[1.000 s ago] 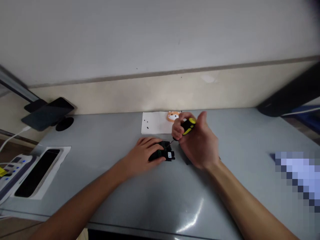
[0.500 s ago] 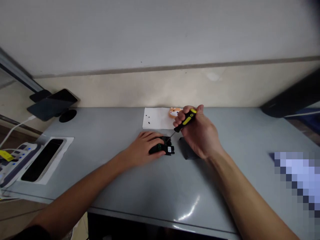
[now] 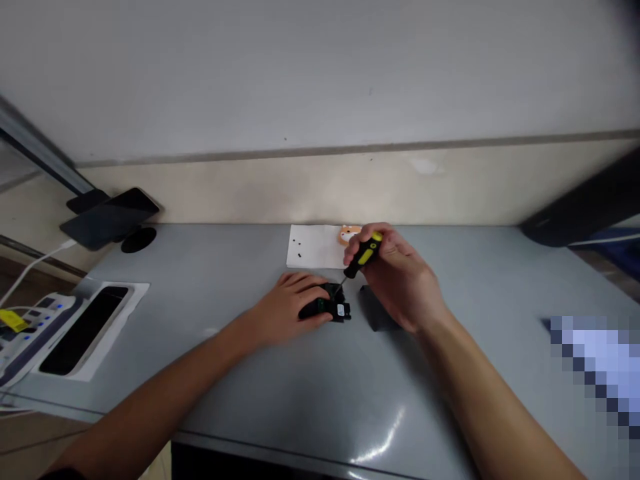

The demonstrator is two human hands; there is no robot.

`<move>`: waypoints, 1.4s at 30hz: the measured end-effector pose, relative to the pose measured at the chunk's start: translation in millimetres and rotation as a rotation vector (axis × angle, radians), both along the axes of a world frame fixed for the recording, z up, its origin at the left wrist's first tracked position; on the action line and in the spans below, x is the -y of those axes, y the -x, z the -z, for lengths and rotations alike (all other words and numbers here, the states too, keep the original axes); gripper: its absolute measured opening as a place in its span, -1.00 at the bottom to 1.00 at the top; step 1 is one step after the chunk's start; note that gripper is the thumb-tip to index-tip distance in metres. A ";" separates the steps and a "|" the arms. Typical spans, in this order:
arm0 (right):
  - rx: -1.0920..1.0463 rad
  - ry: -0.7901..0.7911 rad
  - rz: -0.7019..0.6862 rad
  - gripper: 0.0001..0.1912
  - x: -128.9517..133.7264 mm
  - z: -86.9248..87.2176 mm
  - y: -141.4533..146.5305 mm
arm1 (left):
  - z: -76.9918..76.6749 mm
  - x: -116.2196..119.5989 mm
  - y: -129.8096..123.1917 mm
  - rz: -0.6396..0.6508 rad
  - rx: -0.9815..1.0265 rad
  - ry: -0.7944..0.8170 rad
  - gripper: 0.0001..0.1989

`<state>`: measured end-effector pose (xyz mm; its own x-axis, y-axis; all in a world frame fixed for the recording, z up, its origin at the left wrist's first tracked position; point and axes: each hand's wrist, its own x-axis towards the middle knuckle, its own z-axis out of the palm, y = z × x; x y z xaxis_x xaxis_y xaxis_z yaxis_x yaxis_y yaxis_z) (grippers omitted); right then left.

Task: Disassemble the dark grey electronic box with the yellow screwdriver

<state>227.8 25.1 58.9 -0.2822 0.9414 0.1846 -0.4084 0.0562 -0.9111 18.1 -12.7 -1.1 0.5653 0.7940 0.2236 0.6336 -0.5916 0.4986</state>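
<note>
My left hand lies over a small opened black electronic device, holding it against the desk between thumb and fingers. Green circuit board and a white label show on it; part of it is hidden under the hand. Closed round a black and yellow screwdriver, my right hand tilts the tool so that its shaft runs down into the device. Whether the tip sits in a screw I cannot tell. Partly beneath the right hand lies a flat dark piece.
Several tiny dark bits lie on a white paper, beside an orange and white animal-faced item. At left are a phone on a stand, a second phone and a power strip. A dark cylinder stands at right.
My right hand has turned and closed further round the screwdriver, its thumb no longer sticking up. My left hand stays on the device. The whole view has shifted slightly.
</note>
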 end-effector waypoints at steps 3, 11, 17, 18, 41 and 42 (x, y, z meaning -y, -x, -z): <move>-0.078 0.051 0.011 -0.68 0.8 0.9 1.0 | -0.6 0.3 -0.3 0.001 0.002 -0.003 -0.75; -0.108 -0.006 0.052 -0.85 2.9 5.5 2.4 | -3.6 -0.6 0.2 0.019 -0.009 0.011 -0.75; -0.054 -0.008 0.041 -0.82 -4.1 8.5 -2.7 | -1.8 -0.7 1.4 0.030 -0.011 -0.012 -0.74; -0.086 0.024 0.025 -0.81 -4.5 8.3 -2.7 | -1.5 -0.4 1.5 0.030 -0.006 -0.015 -0.74; -0.237 0.064 0.007 -0.69 -0.2 6.7 3.5 | 3.7 2.1 -6.3 -0.027 -0.031 -0.078 -0.73; -0.249 0.068 0.004 -0.72 1.7 5.4 5.4 | 2.4 1.4 -4.6 -0.017 -0.028 -0.077 -0.74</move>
<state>222.4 23.4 53.5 -0.2323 0.9550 0.1844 -0.6202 0.0007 -0.7845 22.7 -14.1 -3.6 0.5588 0.7847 0.2685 0.6568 -0.6163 0.4344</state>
